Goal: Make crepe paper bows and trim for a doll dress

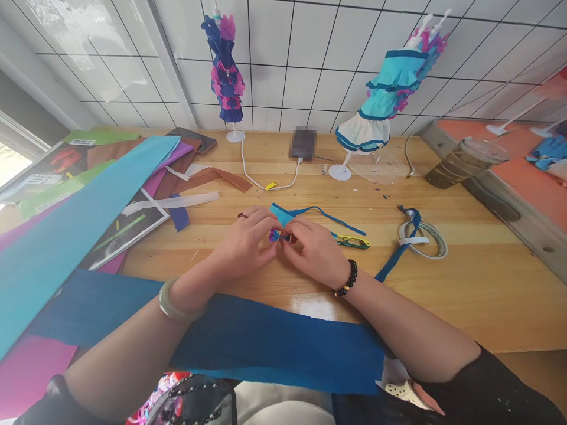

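Paper piece [274,235], small, pleated, purple and blue, sits above the wooden table [487,295], pinched between two hands. The left hand [243,243] closes thumb and fingertips on its left end; the right hand [315,249], fingers curled and nearly closed, nips its right end, most of which the fingertips hide. A pale bangle [168,301] circles the left wrist, and a dark beaded bracelet [346,278] the right.

Just beyond the paper piece lies a light-blue scrap [280,213] with a dark edge, and a thin blue strip [343,222] trails to its right. Also to its right is a yellow-green cutter [353,241], partly behind the right hand; farther right, a dark-blue ribbon [397,254] lies by a tape roll [437,241]. A broad dark-blue sheet [274,342] spreads on the near side of the paper piece, under the forearms. Left of it, a long light-blue sheet [101,189] tops a colourful pile. Well beyond it stand a navy-and-pink dress [227,65] and a turquoise-and-white dress [374,112] on white stands.
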Motion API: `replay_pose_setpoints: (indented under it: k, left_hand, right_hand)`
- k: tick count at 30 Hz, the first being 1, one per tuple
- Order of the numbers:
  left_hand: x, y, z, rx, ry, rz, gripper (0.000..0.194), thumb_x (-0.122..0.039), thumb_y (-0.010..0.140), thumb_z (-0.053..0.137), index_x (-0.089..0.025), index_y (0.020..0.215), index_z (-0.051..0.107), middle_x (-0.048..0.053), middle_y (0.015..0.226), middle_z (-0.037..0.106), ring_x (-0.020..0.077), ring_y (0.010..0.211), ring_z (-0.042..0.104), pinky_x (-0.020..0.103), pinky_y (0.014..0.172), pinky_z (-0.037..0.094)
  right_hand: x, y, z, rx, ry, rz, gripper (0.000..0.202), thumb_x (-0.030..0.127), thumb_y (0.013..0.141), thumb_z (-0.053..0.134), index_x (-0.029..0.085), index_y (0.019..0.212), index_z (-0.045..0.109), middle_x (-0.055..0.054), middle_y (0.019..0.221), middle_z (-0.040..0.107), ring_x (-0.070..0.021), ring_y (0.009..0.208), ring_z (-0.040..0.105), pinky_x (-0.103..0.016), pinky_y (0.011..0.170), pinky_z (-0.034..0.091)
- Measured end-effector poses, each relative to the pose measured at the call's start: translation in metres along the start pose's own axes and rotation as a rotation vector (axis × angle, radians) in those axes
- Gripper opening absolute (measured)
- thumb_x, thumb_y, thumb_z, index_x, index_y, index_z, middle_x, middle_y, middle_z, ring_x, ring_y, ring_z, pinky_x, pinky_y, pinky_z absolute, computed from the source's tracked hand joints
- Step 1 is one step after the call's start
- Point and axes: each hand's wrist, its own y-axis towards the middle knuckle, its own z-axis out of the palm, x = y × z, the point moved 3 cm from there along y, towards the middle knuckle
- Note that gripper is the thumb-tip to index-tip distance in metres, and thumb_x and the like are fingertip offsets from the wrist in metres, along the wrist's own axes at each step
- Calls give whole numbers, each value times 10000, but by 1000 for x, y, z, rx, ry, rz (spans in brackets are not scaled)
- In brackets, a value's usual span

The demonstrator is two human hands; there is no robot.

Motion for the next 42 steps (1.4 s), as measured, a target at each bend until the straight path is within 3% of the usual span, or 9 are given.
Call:
replay_pose_setpoints:
  k: [11, 19, 26, 30, 42]
  left_hand:
    - [3, -2, 3, 15, 113, 16, 143, -139, 742, 491, -180, 850, 576, 73, 904, 568, 217, 935, 481, 353, 788, 393]
    - [4, -2, 5, 13, 107, 17, 110, -128, 728, 491, -183, 792, 561, 63, 878, 571, 211, 914, 490, 346, 779, 395]
    - [5, -1, 3, -5, 108, -16, 110, -117, 705, 501, -183, 775, 556, 63, 880, 578, 213, 904, 492, 345, 771, 392]
    - [4, -1, 3, 4, 93, -6, 94, -124, 716, 502, -183, 766, 554, 63, 871, 573, 205, 890, 495, 342, 772, 391]
    - [-1, -2, 0, 8, 110, 2, 145, -218, 778, 501, -171, 902, 560, 75, 924, 574, 211, 930, 494, 346, 775, 400]
  right_hand:
    - [0, 2, 2, 20, -8, 66, 58, 186, 791, 493, 176, 782, 549, -42, 754, 572, -150, 658, 526, -274, 627, 419]
    - [0, 0, 3, 22, 3, 78, 47, 209, 791, 508, 180, 793, 545, -38, 754, 579, -150, 658, 533, -275, 622, 421]
    - [-2, -1, 4, 12, 21, 71, 151, 228, 787, 532, 185, 931, 538, -32, 787, 604, -163, 720, 562, -286, 664, 426]
    - [-1, 0, 3, 32, 5, 75, 100, 224, 795, 513, 179, 878, 544, -43, 813, 598, -159, 714, 555, -277, 639, 421]
    - [-3, 2, 1, 40, -7, 90, 71, 156, 782, 483, 168, 823, 540, -48, 808, 585, -153, 700, 537, -265, 648, 409]
